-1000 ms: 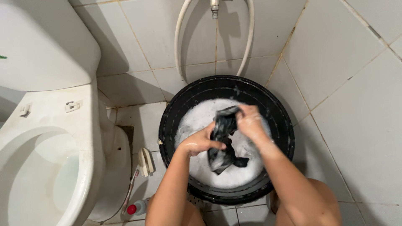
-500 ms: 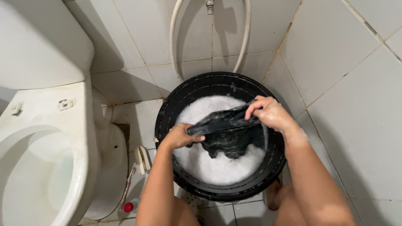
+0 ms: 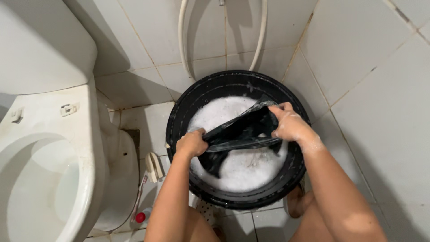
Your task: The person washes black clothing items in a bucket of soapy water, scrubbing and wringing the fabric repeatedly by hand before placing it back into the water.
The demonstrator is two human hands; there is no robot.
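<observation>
A black round basin (image 3: pixel 210 92) full of white suds stands on the tiled floor in the corner. Over the foam I hold a wet black garment (image 3: pixel 239 132) stretched between both hands. My left hand (image 3: pixel 191 143) grips its left end near the basin's left side. Further right, my right hand (image 3: pixel 289 124) grips the other end, soapy and slightly higher. A loose part of the cloth hangs down into the suds below my left hand.
A white toilet (image 3: pixel 49 148) with its tank fills the left. A white hose (image 3: pixel 183 40) loops down the tiled wall behind the basin. A scrub brush (image 3: pixel 154 166), a toothbrush and a red-capped bottle (image 3: pixel 142 217) lie on the floor between toilet and basin.
A second ago the garment was bunched between my hands close together. My hands have moved apart and pulled the cloth out taut across the basin.
</observation>
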